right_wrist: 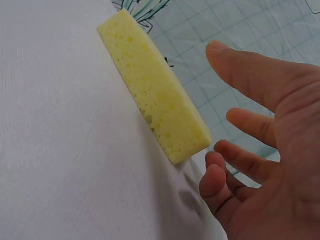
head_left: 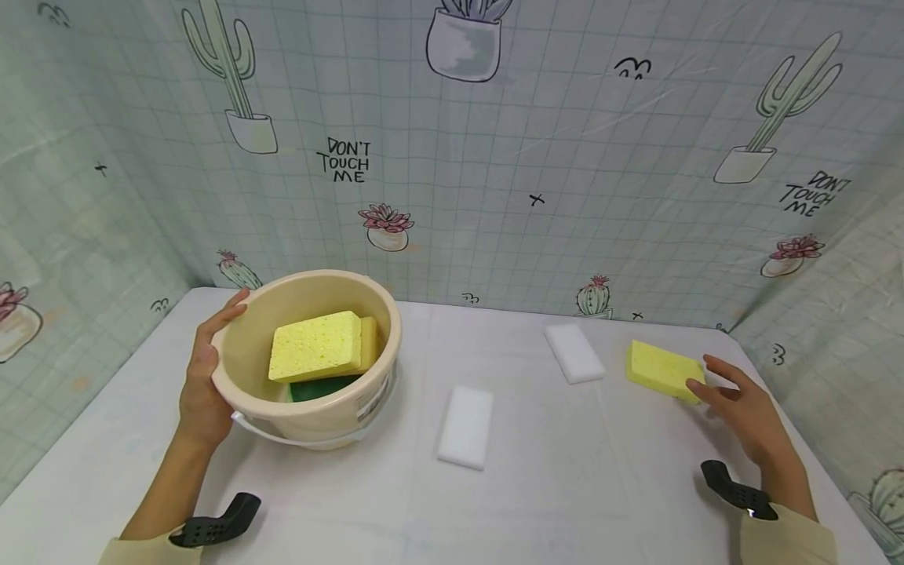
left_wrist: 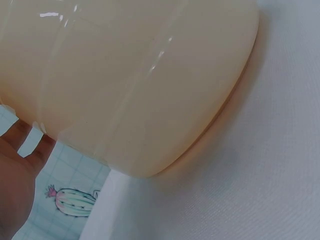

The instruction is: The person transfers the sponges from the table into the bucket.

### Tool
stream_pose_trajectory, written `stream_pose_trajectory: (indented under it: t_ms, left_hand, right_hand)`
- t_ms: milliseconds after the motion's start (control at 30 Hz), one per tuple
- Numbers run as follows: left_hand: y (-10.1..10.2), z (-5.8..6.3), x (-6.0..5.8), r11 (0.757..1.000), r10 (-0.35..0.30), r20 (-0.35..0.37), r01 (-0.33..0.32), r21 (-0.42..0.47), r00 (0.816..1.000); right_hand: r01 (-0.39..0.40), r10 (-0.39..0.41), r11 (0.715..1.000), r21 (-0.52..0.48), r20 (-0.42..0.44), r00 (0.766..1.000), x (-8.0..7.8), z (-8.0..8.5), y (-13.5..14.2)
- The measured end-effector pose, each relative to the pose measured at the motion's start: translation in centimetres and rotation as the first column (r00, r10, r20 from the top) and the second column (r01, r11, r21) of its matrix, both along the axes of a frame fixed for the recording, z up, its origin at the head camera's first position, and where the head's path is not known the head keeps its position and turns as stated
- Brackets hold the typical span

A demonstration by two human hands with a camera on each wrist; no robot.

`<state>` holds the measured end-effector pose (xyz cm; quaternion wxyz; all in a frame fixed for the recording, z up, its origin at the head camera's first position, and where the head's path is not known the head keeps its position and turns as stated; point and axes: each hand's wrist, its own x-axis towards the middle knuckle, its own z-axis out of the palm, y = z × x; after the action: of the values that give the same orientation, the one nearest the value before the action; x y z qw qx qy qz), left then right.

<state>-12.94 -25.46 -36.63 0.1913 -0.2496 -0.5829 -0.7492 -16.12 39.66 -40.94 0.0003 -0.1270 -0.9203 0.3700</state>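
A cream bucket (head_left: 311,420) with a white handle stands at the left of the table, and in the left wrist view its smooth side (left_wrist: 125,75) fills much of the picture. My left hand (head_left: 205,377) holds it by its outer left side, the fingers curving round below the rim. Inside the bucket lie yellow sponges (head_left: 315,347) above a dark green piece (head_left: 321,388). At the far right, another yellow sponge (head_left: 660,369) lies flat on the table. My right hand (head_left: 745,412) hovers at this sponge's right end, thumb and fingers spread apart with nothing between them.
Two white rectangular sponges (head_left: 466,428) lie on the white-covered table (head_left: 537,502), one near the middle and one farther back to the right. A cactus-printed cloth (head_left: 480,173) closes off the back and both sides.
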Motion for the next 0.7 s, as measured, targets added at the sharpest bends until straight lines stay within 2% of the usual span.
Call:
stream_pose_trajectory:
  t_ms: [167, 300, 700]
  left_hand:
    - [-0.01, -0.06, -0.07, 1.0, -0.006, -0.007, 0.006, 0.002, 1.0]
    - [-0.04, -0.07, -0.08, 1.0, -0.007, -0.005, 0.007, 0.003, 1.0]
    - [-0.01, -0.07, -0.1, 1.0, -0.006, -0.003, 0.006, 0.005, 1.0]
  right_hand:
    - [-0.055, 0.054, 0.998, 0.019, 0.046, 0.997, 0.19, 0.02, 0.07]
    - [-0.098, 0.097, 0.995, 0.031, 0.031, 0.995, 0.28, -0.01, 0.0]
    - [-0.123, 0.123, 0.991, 0.042, 0.003, 0.992, 0.01, -0.88, 0.16]
